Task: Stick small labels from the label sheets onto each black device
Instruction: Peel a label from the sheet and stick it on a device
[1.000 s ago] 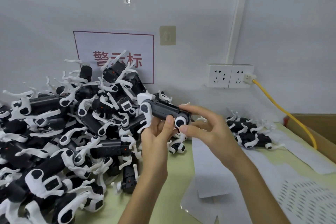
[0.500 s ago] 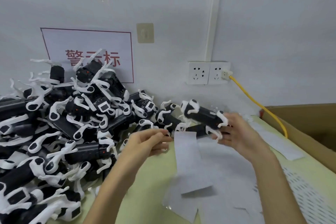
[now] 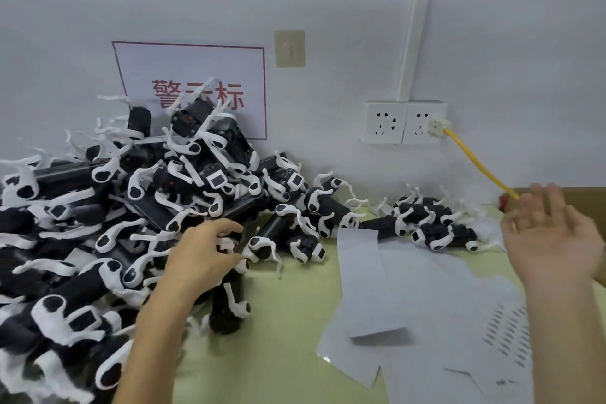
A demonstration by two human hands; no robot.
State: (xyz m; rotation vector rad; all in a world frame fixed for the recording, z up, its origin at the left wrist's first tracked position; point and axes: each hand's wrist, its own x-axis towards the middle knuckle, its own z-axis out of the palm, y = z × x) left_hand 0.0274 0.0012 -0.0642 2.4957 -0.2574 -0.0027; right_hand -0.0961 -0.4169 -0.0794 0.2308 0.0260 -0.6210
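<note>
- Head view: I'm looking down at a green table [image 3: 278, 364] standing against a white wall.
- A pile of black devices [image 3: 75, 292] with white straps is covering the left side and stacking up against the wall.
- A smaller cluster of devices [image 3: 439, 233] is lying at the back right, with a thin run of them linking it to the pile.
- The label sheets [image 3: 410, 289] are lying overlapped on the table between the two hands, their far edge reaching the cluster.
- One sheet on the right is showing rows of small dark marks; they're too small for me to read.
- The left hand [image 3: 203, 256] is resting on the pile's near edge, fingers curling down and thumb on top.
- A white strap [image 3: 226, 243] is showing between thumb and fingers. I can't tell if the hand is actually gripping it.
- The right hand [image 3: 554, 239] is hanging in the air over the right end of the table, fingers spread, holding nothing, motion-blurred.
- A red-bordered sign [image 3: 193, 69] is peeking out from behind the pile.
- A yellow cable [image 3: 475, 164] is running from the wall socket [image 3: 387, 121] down toward a cardboard box [image 3: 590, 200] at the right edge.
</note>
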